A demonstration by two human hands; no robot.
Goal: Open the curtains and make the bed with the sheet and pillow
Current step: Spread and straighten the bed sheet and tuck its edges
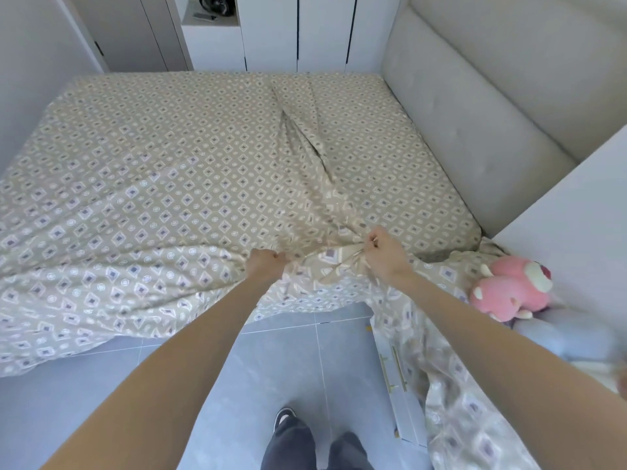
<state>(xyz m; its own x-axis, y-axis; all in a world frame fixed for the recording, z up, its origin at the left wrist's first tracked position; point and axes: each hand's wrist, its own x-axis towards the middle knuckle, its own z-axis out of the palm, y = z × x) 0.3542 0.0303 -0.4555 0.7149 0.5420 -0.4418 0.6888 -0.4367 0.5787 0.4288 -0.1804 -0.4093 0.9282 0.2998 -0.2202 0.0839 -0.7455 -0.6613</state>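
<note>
A beige sheet (176,171) with a diamond pattern covers the bed and hangs over its near edge. My left hand (266,264) grips the sheet at the near edge. My right hand (385,254) pinches a bunched fold of the same sheet just to the right. A long crease runs from my hands toward the far side of the bed. The right part of the sheet trails down to the floor beside the bed. No pillow or curtain is in view.
A padded grey headboard (475,106) lines the bed's right side. A pink plush toy (512,288) lies on a white ledge at right. White wardrobe doors (298,32) stand behind the bed. Grey floor tiles (288,361) and my feet are below.
</note>
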